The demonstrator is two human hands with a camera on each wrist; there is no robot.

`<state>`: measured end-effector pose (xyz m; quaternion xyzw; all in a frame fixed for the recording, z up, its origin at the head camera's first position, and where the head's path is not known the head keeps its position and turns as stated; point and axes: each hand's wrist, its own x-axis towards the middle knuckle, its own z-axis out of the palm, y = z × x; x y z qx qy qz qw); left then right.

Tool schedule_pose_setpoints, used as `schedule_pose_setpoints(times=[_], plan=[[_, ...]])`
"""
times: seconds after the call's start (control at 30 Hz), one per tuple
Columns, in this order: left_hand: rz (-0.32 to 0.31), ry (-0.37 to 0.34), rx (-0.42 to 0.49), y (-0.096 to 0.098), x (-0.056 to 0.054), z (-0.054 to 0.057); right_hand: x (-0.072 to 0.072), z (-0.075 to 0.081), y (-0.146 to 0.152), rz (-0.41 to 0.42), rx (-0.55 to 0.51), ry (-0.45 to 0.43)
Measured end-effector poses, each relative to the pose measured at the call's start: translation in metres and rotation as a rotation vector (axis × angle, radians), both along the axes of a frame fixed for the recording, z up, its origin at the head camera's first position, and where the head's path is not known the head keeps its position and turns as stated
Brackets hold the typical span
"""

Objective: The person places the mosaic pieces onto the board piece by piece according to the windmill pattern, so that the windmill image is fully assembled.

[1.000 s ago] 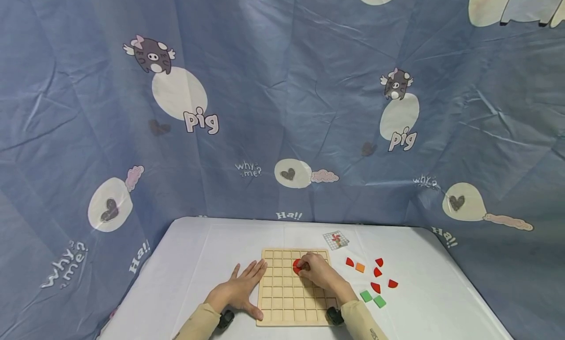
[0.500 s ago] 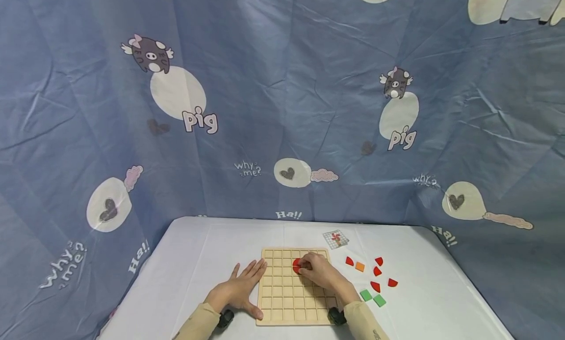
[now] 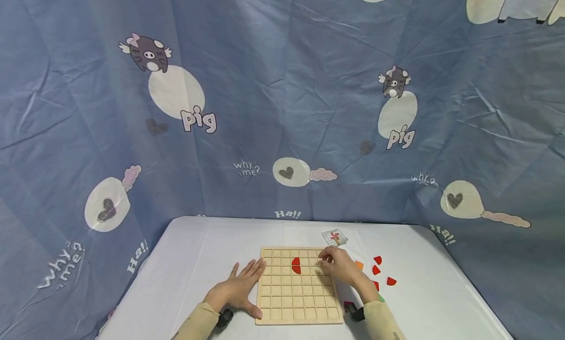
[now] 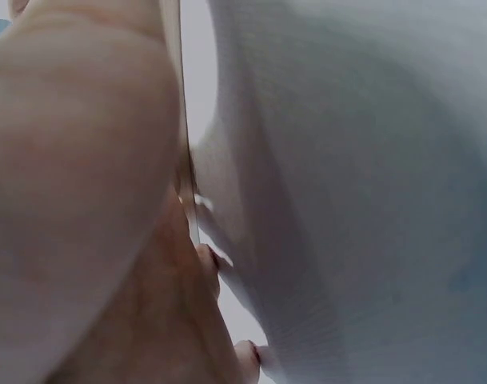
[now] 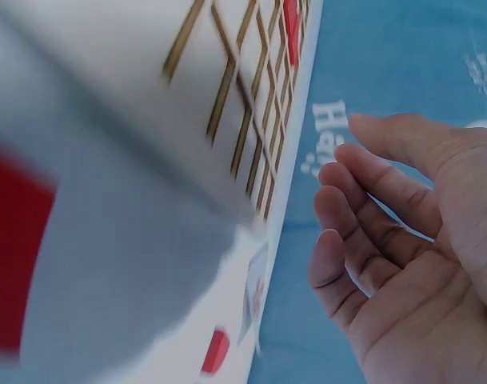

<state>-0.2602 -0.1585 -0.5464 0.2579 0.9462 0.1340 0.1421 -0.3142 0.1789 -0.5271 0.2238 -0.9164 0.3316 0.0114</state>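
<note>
The two hands are well apart from each other. The left hand [image 3: 238, 289] is at nine o'clock of the board [image 3: 289, 300]; its fingers are straight and spread, and the fingertips and the thumb rest on the board's edge. The right hand [image 3: 342, 267] is at two o'clock, over the edge of the board. Its fingers are free and loosely bent, with the thumb near the forefinger; whether it touches the wood, I cannot tell.

The board lies flat between the hands and is divided into square cells. A little toward twelve o'clock from its centre lie two red pieces, the upper one [image 3: 295, 261] and the lower one [image 3: 297, 270]. They are in neighbouring cells, and together they form a half disc, with the round side to nine o'clock.

Beyond the right hand, between two and three o'clock of the board, some loose red pieces [image 3: 391, 281] lie on the white table [image 3: 212, 251]. Near them is an orange piece [image 3: 359, 265], partly covered by this hand. A green piece [image 3: 381, 298] shows only a corner beside the right sleeve [image 3: 383, 320]. At one o'clock lies a card [image 3: 334, 237] with a red drawing. Behind the table hangs a blue curtain [image 3: 247, 109] with pigs.
</note>
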Motion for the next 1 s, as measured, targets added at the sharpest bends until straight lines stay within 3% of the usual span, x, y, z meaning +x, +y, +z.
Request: schedule_pose_setpoints(times=[0.33,0.63,1.0], plan=[[-0.001,0.006,0.000,0.000,-0.002,-0.002,-0.008,-0.003,0.038,-0.211,-0.017,0.016],[-0.008,0.021,-0.001,0.001,0.000,-0.001,-0.015,-0.007,0.061,-0.271,0.004,-0.003],[-0.007,0.017,0.008,0.001,0.001,0.002,-0.019,-0.009,0.066,-0.303,0.048,-0.059]])
